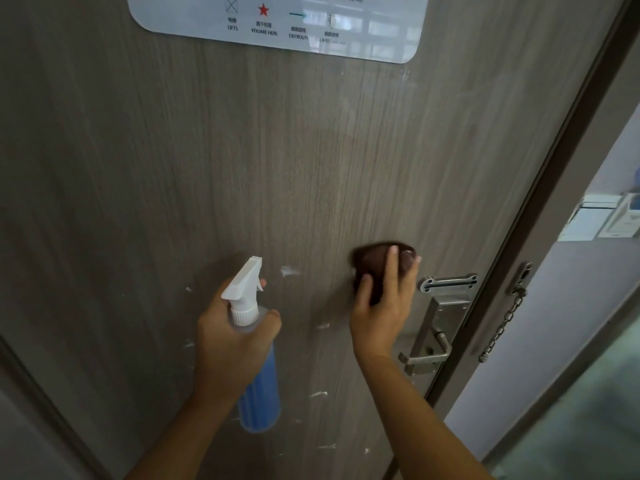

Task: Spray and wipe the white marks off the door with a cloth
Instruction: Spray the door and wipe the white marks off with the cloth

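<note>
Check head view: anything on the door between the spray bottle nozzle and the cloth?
Yes: one white mark on the door, between spray bottle and cloth.

Two bare forearms rise from the bottom edge of the view, each ending in a bare hand. No sleeve, cuff, glove, watch, ring or band shows on either arm as far as the frame reaches. The left hand [232,336] and the right hand [382,308] are both seen from the back, knuckles and wrist towards the camera. The fingernails that show on the right hand are short and plain. The fingertips are slightly blurred, so finer detail cannot be made out.
</note>
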`<action>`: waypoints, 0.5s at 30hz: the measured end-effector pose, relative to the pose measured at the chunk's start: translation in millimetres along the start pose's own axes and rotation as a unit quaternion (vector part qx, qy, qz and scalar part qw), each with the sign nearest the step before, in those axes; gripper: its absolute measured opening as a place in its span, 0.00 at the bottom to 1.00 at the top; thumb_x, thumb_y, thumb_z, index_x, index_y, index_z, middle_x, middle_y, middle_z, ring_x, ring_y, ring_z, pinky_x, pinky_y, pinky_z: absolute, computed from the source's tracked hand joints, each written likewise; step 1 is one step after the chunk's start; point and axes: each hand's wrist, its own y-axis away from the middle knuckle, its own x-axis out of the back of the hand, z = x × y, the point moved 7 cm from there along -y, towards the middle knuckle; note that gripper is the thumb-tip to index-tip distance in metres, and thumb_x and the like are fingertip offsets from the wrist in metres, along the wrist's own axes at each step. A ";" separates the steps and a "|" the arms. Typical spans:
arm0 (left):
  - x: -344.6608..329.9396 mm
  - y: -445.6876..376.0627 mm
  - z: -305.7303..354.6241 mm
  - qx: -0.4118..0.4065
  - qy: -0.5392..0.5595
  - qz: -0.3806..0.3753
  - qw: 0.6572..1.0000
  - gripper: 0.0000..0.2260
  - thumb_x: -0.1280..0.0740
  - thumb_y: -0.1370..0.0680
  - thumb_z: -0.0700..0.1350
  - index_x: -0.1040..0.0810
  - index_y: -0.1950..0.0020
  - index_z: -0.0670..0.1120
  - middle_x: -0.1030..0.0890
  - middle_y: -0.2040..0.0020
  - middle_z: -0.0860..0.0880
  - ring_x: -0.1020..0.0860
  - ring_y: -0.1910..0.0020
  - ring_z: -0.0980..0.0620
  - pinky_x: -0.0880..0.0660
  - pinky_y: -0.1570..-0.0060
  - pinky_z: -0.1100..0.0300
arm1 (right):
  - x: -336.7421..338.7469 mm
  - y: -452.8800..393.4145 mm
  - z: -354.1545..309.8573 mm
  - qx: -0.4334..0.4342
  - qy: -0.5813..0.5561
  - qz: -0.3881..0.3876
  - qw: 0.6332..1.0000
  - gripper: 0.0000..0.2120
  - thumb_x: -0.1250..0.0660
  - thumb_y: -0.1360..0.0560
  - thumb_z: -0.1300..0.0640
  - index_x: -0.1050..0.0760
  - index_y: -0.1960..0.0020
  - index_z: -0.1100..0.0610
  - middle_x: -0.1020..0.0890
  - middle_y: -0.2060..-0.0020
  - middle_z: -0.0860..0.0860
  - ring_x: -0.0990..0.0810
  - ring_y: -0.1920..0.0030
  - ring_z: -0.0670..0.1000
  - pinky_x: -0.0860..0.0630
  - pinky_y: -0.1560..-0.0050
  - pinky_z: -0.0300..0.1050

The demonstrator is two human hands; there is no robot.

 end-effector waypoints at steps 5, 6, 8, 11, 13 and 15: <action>5.1 3.6 -0.7 0.002 0.007 0.014 1.000 0.16 0.25 0.31 0.40 0.21 0.47 0.54 0.17 0.58 0.51 0.17 0.60 0.50 0.17 0.57 0.60 | -18.2 12.6 -35.4 -0.090 0.016 0.022 0.996 0.31 0.32 0.22 0.60 0.34 0.20 0.49 0.43 0.18 0.61 0.37 0.24 0.66 0.36 0.29 0.62; 5.1 3.3 -0.2 0.003 0.007 0.014 1.000 0.16 0.26 0.32 0.41 0.21 0.47 0.54 0.17 0.58 0.51 0.17 0.61 0.51 0.18 0.58 0.60 | -20.1 18.8 -41.6 -0.074 0.025 0.007 0.997 0.31 0.31 0.22 0.60 0.33 0.21 0.48 0.41 0.19 0.60 0.35 0.27 0.65 0.35 0.31 0.62; 4.7 2.5 0.8 0.004 0.009 0.013 1.000 0.17 0.25 0.32 0.40 0.21 0.48 0.55 0.18 0.59 0.51 0.17 0.62 0.53 0.19 0.60 0.64 | -13.7 25.0 -44.7 -0.023 0.029 -0.008 0.999 0.31 0.29 0.23 0.62 0.30 0.22 0.47 0.37 0.21 0.59 0.32 0.32 0.62 0.31 0.33 0.58; 4.4 2.6 0.2 -0.002 0.010 0.004 1.000 0.17 0.23 0.30 0.34 0.21 0.49 0.52 0.18 0.60 0.49 0.18 0.65 0.51 0.21 0.64 0.66 | 11.8 13.0 -39.3 0.005 -0.005 -0.019 1.000 0.36 0.24 0.27 0.64 0.31 0.22 0.48 0.28 0.27 0.56 0.31 0.36 0.51 0.30 0.35 0.48; 5.7 4.3 -1.7 -0.005 0.009 0.003 1.000 0.14 0.25 0.32 0.39 0.21 0.50 0.52 0.18 0.61 0.49 0.19 0.65 0.47 0.21 0.66 0.65 | 28.4 3.7 -32.8 -0.065 -0.028 -0.043 0.997 0.43 0.21 0.29 0.60 0.37 0.19 0.48 0.26 0.33 0.47 0.31 0.37 0.45 0.32 0.35 0.42; 6.3 5.8 -3.3 -0.003 0.010 0.003 1.000 0.14 0.27 0.32 0.41 0.21 0.50 0.53 0.18 0.61 0.49 0.19 0.65 0.45 0.20 0.66 0.62 | 41.2 -2.5 -22.9 -0.145 -0.054 -0.051 0.987 0.46 0.19 0.31 0.56 0.39 0.19 0.48 0.29 0.37 0.42 0.31 0.37 0.41 0.32 0.34 0.37</action>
